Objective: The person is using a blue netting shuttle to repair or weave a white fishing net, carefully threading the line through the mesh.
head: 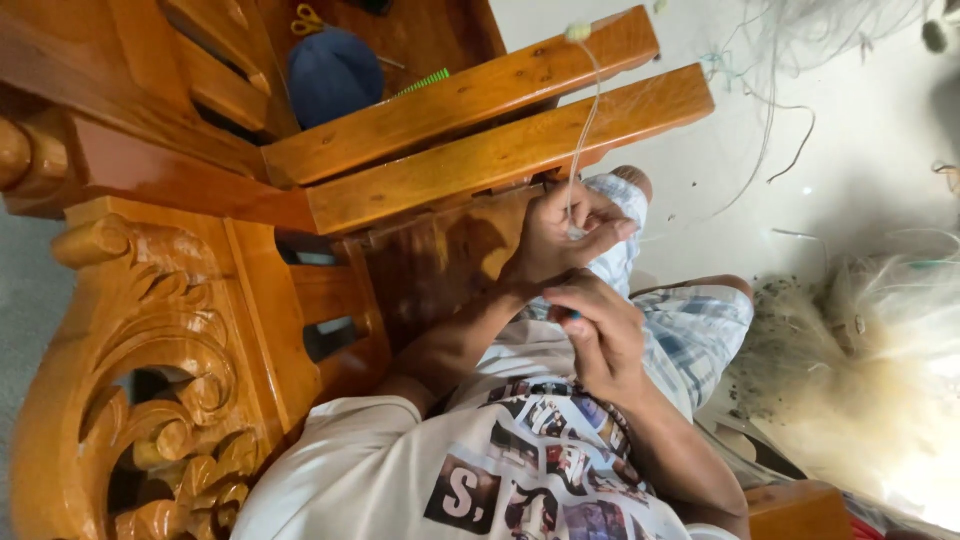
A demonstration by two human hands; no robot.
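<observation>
Head view, looking down: left hand (565,235) raised against the carved wooden chair (180,330), fingers curled shut around a pale cord (588,110) running up to a small float (578,32) resting on the upper armrest slat (470,95). Right hand (600,340) just below and near the left, fingers folded tight over a small blue object (572,316), only a sliver of it showing, kind impossible to tell. Plaid shorts (690,330) and a printed white shirt (520,460) beneath both hands. Heaped fine netting (880,380) on the pale floor (880,170) to the right, loose strands of line (770,110) trailing across it. On the chair seat beyond the slats: a blue cap-like object (335,75), yellow-handled scissors (308,18), a green comb-like piece (425,82).

Risks, as judged from here: cord taut over the slat edge, likely to slip off or drag the float down under a hard pull; thin line biting into the closed left fingers under tension; loose strands on the floor apt to snag a foot or tangle with the heap; small blue object easily dropped into the netting from so tight and hidden a grip.
</observation>
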